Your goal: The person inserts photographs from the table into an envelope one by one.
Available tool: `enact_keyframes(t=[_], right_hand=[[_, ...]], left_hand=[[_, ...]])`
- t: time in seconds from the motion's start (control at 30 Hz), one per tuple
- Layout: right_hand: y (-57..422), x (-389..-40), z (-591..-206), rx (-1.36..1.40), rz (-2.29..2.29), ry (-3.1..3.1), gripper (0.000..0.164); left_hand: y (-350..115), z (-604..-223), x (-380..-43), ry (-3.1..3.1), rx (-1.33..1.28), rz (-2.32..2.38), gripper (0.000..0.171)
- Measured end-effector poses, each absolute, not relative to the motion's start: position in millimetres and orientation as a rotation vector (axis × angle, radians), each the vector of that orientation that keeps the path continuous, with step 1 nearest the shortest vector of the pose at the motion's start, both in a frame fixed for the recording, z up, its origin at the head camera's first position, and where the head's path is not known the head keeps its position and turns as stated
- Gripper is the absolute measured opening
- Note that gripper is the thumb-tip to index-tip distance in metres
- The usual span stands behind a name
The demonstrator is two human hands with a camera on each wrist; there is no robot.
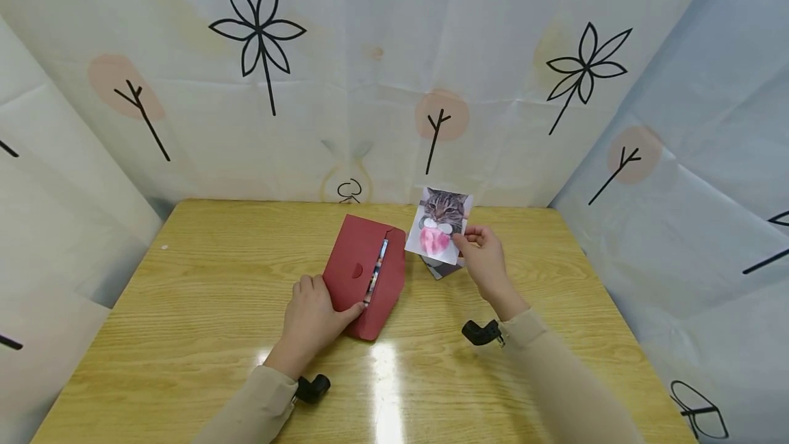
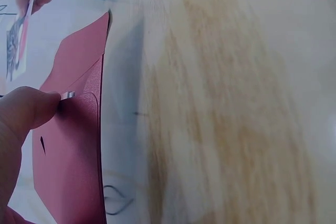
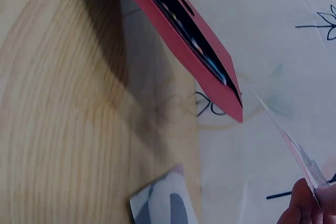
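Note:
A red paper envelope (image 1: pixel 353 242) is tilted above the table, its flap folded open toward the right. My left hand (image 1: pixel 313 314) grips its lower left side, thumb at the opening and fingers behind. Inside the slot, the edges of a stack of picture cards (image 1: pixel 377 271) show. Just right of the envelope, my right hand (image 1: pixel 487 262) pinches a cat picture card (image 1: pixel 445 210) by its right edge, between thumb and fingers. Below that card another grey-and-white card (image 1: pixel 439 268) lies on the table, partly hidden in the head view; the right wrist view shows its corner.
The wooden table (image 1: pixel 216 300) has light glare near its front. White cloth (image 1: pixel 370 74) with leaf and twig drawings hangs behind and on both sides. A black wrist camera (image 1: pixel 314 389) sits at the left cuff, another wrist camera (image 1: pixel 481 333) at the right.

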State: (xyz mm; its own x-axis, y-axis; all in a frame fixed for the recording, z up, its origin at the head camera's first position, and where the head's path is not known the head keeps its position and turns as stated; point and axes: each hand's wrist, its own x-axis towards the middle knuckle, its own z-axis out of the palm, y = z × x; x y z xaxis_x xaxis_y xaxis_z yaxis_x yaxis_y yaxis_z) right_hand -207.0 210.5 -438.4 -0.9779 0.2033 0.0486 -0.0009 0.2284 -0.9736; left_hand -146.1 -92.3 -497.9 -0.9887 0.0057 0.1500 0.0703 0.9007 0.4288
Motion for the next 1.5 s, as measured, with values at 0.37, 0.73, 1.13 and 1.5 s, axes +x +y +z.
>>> enact_keyframes(t=[0.37,0.73,1.13,1.5], right_hand=[[187.2,-195.8,-448.6,-0.142,1.924,-2.333,0.028],[170.5,-189.0,-465.6,-0.113,1.97,-2.329,0.023],[164.6,-182.5,-477.9,-0.119,1.968,-2.388,0.021],[159.6,-174.2,-476.7,-0.039,2.036,-2.446,0.022]], left_hand=[[-89.9,-494.9,-146.7,-2.938,-0.036,-0.672,0.091],[-89.0,-494.4,-148.9,-2.961,-0.036,-0.666,0.093],[-88.9,-494.5,-151.6,-2.971,-0.025,-0.681,0.092],[-88.9,-493.5,-150.9,-2.958,-0.012,-0.689,0.091]])
